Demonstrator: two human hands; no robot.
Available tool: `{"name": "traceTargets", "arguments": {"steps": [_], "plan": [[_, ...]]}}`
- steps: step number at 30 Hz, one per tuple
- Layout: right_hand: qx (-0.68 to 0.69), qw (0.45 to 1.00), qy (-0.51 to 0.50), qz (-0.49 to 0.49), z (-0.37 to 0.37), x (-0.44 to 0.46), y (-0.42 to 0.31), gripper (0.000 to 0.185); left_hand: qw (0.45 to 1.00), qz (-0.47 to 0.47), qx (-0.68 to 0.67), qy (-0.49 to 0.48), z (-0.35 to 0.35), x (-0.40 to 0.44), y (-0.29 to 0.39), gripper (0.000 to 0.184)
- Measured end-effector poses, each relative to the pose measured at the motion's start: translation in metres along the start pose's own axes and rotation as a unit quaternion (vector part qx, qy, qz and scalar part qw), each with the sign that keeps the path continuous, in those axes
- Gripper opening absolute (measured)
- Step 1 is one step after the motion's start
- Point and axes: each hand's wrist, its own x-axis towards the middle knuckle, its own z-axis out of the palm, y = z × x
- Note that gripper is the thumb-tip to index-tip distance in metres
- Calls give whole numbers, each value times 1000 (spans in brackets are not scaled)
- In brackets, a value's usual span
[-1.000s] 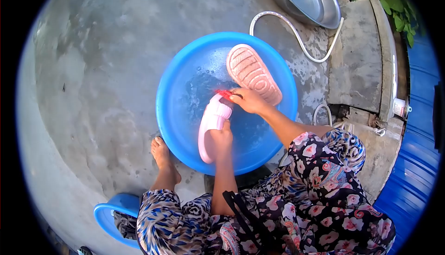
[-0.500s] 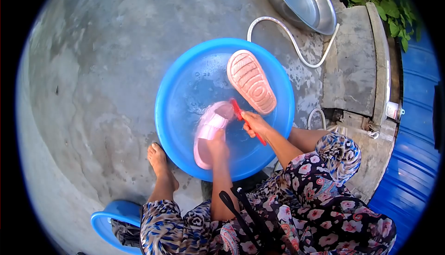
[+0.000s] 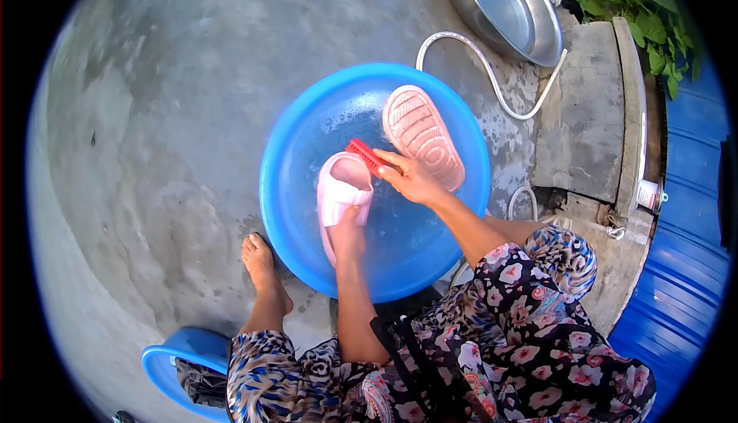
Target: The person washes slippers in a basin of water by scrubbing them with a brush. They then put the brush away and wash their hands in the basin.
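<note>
A large blue basin (image 3: 269, 192) holds water with some bubbles. My left hand (image 3: 347, 234) grips a pink slipper (image 3: 334, 192) from its heel side, with the thumb on the strap and the toe pointing away from me. In my right hand (image 3: 411, 177) is a red brush (image 3: 364, 154), its head at the slipper's toe end, on the right. A second pink slipper (image 3: 423, 134) lies sole up in the basin, just beyond my right hand.
A metal basin (image 3: 503, 8) stands at the upper right, near a white hose (image 3: 492, 77). At the lower left, a smaller blue tub (image 3: 157, 365) holds dark cloth (image 3: 201, 381). A concrete ledge (image 3: 578, 115) runs along the right.
The held slipper has shifted left and turned more upright. The brush went from the slipper's toe to its right side, then back over the toe end.
</note>
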Motion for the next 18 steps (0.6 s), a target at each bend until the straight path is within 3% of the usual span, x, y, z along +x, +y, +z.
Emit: {"name": "traceTargets", "arguments": {"steps": [1,3,5,7,9,11,14,16,18], "plan": [[-95,993,22,-64,2,5,-2,43,1000,3,-3,1,1,2,1,55],[-38,999,9,-32,0,17,-2,47,992,81,101,-8,2,3,-4,42],[-173,982,1,-75,-7,23,-8,47,992,86,94,-7,5,0,-8,41],[-194,979,-22,-60,-10,31,-26,46,991,102,86,-7,12,-1,-10,41],[-312,945,-99,-14,-8,37,-52,47,992,103,79,-10,15,0,-15,43],[-362,915,-174,-42,19,43,-59,46,993,100,62,-8,18,0,-24,44],[-360,924,-123,-29,15,33,-43,45,996,86,14,2,15,5,-31,47],[-266,964,-12,20,-7,7,-23,46,995,82,-44,18,6,12,-32,49],[-188,981,35,-42,-25,-27,12,45,992,73,-104,20,-1,21,-26,50]]}}
